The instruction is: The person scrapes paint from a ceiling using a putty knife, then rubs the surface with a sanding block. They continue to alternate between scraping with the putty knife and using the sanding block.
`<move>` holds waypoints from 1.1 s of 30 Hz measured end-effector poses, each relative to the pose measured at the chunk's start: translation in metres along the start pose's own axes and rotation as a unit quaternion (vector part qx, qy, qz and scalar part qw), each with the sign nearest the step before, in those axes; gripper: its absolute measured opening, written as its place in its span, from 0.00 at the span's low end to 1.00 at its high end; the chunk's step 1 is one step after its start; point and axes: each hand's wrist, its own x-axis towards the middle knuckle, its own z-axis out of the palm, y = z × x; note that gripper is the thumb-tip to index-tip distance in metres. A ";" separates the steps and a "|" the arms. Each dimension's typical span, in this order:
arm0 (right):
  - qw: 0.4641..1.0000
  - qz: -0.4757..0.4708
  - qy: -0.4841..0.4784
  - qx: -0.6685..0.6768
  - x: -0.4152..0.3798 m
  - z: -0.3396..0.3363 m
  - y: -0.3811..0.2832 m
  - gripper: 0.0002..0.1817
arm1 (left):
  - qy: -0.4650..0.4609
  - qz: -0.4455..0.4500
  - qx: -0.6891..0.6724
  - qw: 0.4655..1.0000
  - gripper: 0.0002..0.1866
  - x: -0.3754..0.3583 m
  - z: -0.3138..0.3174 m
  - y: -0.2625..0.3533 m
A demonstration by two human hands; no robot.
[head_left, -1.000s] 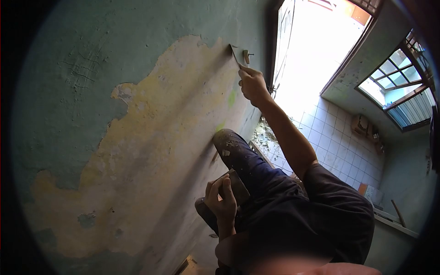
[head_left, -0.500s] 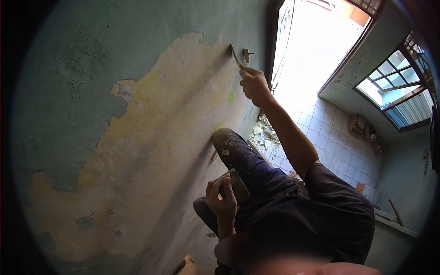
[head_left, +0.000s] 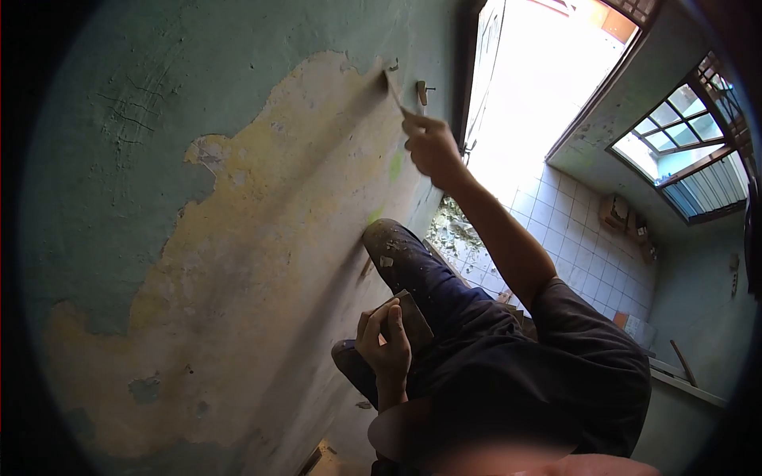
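My right hand (head_left: 435, 148) is wrapped round a scraper (head_left: 394, 91), seen edge-on as a thin strip. The scraper's tip meets the wall near the upper edge of a bare, yellowish patch (head_left: 262, 214). Around that patch, green paint (head_left: 87, 190) covers the wall, with a cracked area at the left. Lower down, my left hand (head_left: 383, 341) pinches a dark, flat, rectangular plate (head_left: 414, 319) by its edge, close to my thigh. A small paint flake (head_left: 394, 65) shows beside the scraper's tip.
A wall fitting (head_left: 421, 93) sticks out right of the scraper, before the bright doorway (head_left: 532, 87). Paint chips (head_left: 451, 230) lie on the tiled floor (head_left: 571, 238). My bent knee (head_left: 389, 238) is close to the wall. A window (head_left: 683, 135) stands far right.
My right hand and the scraper have shifted slightly left and up along the wall. A small flake now shows at the scraper's tip. My left hand stays in place.
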 end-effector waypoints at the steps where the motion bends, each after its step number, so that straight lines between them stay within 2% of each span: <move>1: 0.998 -0.039 0.003 -0.044 -0.008 0.008 0.003 0.22 | 0.004 0.014 -0.003 1.000 0.04 0.000 -0.001 0.000; 3: 0.998 -0.053 -0.003 -0.023 -0.005 0.004 -0.003 0.22 | 0.012 0.028 -0.008 1.000 0.04 0.003 0.003 0.002; 5: 0.998 0.006 -0.005 0.068 0.008 -0.003 -0.008 0.23 | 0.013 0.010 0.004 1.000 0.05 0.003 0.000 0.004; 6: 0.999 0.002 -0.003 0.036 0.006 0.002 -0.003 0.24 | 0.014 0.014 0.006 1.000 0.05 0.004 0.000 0.003; 7: 0.998 -0.059 -0.004 -0.008 0.000 0.006 0.004 0.24 | 0.012 0.021 0.003 1.000 0.05 0.000 0.000 0.001; 9: 0.998 -0.047 -0.007 -0.032 -0.001 0.007 0.006 0.24 | 0.019 0.036 -0.005 0.999 0.05 0.007 0.004 0.001; 11: 0.998 -0.009 -0.004 0.068 0.003 0.001 -0.015 0.24 | 0.007 0.012 -0.001 1.000 0.05 0.003 -0.002 0.003; 13: 0.998 -0.018 -0.003 0.059 0.007 0.003 -0.008 0.24 | 0.007 0.012 -0.004 1.000 0.05 0.001 -0.002 0.003; 15: 0.997 -0.070 -0.007 -0.030 -0.003 0.012 -0.004 0.23 | 0.005 0.029 -0.013 0.999 0.05 0.004 -0.001 0.004; 16: 1.000 -0.020 -0.014 -0.006 -0.002 0.010 -0.010 0.23 | 0.007 0.029 -0.015 0.999 0.05 0.007 0.002 0.003; 17: 1.000 -0.015 -0.015 -0.007 0.002 0.004 -0.015 0.23 | 0.007 0.036 -0.012 0.999 0.04 0.008 0.003 0.001; 19: 0.997 -0.003 -0.013 0.075 0.018 -0.008 -0.018 0.22 | -0.001 0.042 -0.005 0.999 0.04 0.004 0.002 0.001; 20: 0.997 -0.030 -0.024 0.064 0.014 -0.005 -0.009 0.22 | -0.005 0.049 -0.008 0.999 0.04 0.005 0.003 0.002; 21: 0.995 -0.085 -0.006 -0.057 0.007 0.004 -0.003 0.24 | -0.009 0.056 -0.013 0.998 0.04 0.007 0.004 0.003; 23: 0.997 -0.058 -0.007 -0.044 0.002 0.007 -0.003 0.24 | -0.004 0.068 -0.015 0.998 0.04 0.014 0.008 0.002; 25: 0.994 -0.010 -0.023 0.109 0.021 -0.014 -0.017 0.25 | -0.012 0.068 -0.007 0.998 0.04 0.007 0.008 0.004; 26: 0.993 0.018 -0.062 0.097 0.035 -0.021 -0.015 0.25 | -0.019 0.064 -0.010 0.998 0.04 0.007 0.009 0.005; 27: 0.993 0.015 -0.061 0.101 0.027 -0.015 -0.012 0.25 | -0.023 0.065 -0.014 0.998 0.04 0.011 0.009 0.005; 29: 0.997 -0.051 -0.014 -0.051 0.003 0.001 -0.002 0.25 | -0.021 0.066 -0.022 0.997 0.04 0.018 0.011 0.006; 30: 0.996 -0.072 -0.020 -0.040 0.000 -0.002 -0.004 0.24 | -0.022 0.060 -0.028 0.998 0.04 0.019 0.013 0.006; 31: 0.997 -0.068 -0.020 -0.042 0.002 -0.006 -0.007 0.24 | -0.026 0.051 -0.033 0.998 0.04 0.017 0.014 0.005; 33: 0.998 0.030 -0.025 0.058 0.006 -0.017 -0.016 0.25 | -0.034 0.046 -0.028 0.998 0.04 0.016 0.016 0.005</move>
